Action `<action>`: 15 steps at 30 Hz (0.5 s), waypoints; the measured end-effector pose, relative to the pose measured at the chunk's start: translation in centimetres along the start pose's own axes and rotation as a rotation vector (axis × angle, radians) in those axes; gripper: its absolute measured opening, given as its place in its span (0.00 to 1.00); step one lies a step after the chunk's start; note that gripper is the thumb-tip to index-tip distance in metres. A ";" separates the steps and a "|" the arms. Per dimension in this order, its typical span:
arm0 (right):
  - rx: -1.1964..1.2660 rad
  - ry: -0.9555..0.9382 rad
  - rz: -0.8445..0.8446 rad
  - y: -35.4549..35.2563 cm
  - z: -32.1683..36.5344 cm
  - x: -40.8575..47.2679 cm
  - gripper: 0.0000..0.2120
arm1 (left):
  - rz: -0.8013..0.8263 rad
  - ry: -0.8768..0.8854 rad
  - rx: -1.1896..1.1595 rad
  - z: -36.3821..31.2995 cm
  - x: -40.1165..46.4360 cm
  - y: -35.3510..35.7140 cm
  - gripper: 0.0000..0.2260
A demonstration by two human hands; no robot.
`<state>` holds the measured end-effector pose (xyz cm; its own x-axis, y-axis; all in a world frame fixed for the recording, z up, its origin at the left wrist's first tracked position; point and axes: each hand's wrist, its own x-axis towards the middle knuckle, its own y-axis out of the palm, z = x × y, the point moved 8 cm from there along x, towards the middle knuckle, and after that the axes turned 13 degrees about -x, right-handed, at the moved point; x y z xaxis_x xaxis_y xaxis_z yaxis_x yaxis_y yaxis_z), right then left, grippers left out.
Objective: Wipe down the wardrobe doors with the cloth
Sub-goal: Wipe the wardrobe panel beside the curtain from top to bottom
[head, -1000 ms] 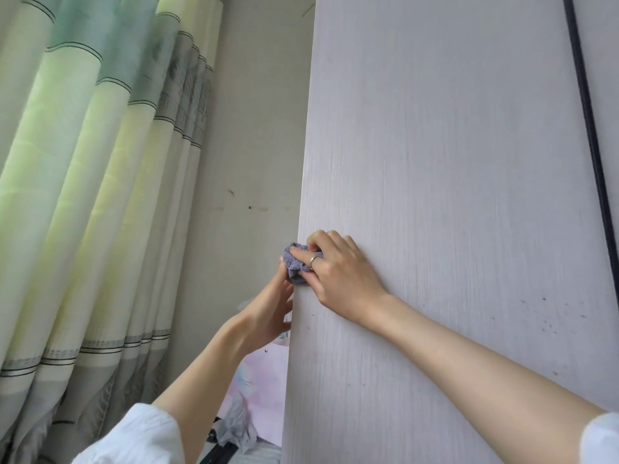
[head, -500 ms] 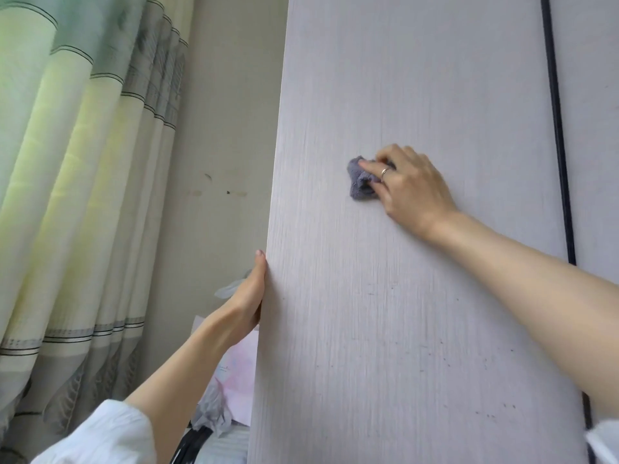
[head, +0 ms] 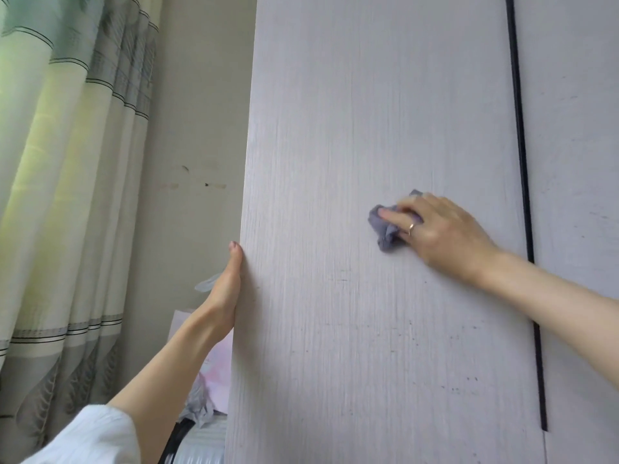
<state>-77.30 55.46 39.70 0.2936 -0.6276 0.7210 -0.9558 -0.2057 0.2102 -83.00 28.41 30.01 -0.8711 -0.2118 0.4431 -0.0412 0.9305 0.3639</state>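
Note:
A pale wood-grain wardrobe door (head: 335, 128) stands open in front of me. A small crumpled grey-purple cloth (head: 385, 229) lies against its face at mid-height. My right hand (head: 438, 236) holds the cloth bunched under its fingers and presses it to the door. My left hand (head: 227, 289) holds the door's left edge, thumb up along the front, with the fingers hidden behind the panel. A second door (head: 576, 162) lies to the right, past a dark vertical gap (head: 522, 195).
Green and grey striped curtains (head: 67, 195) hang at the left. A cream wall (head: 194, 128) with a few marks lies behind the door edge. Pink paper and a crumpled bag (head: 207, 396) sit low behind my left arm.
My right hand carried the cloth from the door's left edge up and rightward across the face, then down to mid-height. My left hand slid a little lower on the edge and stayed there.

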 end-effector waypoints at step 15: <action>-0.196 0.093 0.095 -3.2 -0.3 -9.9 0.28 | -0.110 -0.006 0.030 0.7 0.1 -1.2 0.30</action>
<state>-77.13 62.59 32.10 0.2085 -0.5638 0.7991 -0.9665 0.0061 0.2565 -83.36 27.44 29.05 -0.8634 -0.3113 0.3971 -0.1513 0.9105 0.3849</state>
